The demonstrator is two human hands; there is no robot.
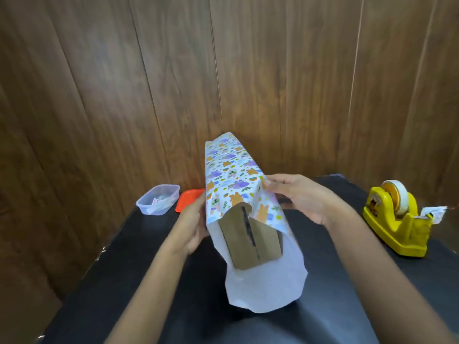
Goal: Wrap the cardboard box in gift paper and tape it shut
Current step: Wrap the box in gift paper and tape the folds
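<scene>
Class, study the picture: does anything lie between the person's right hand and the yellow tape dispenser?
Nothing visible does. The right hand pinches the gift paper round the cardboard box, which the left hand grips; the tape dispenser stands to its right on the black table, only bare tabletop between.

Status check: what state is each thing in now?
cardboard box: mostly wrapped, near end bare.
gift paper: round box, near end unfolded.
left hand: grips box's left side.
right hand: holds paper's right edge.
tape dispenser: upright, roll loaded.
clear container: open.
orange lid: flat beside container.
</scene>
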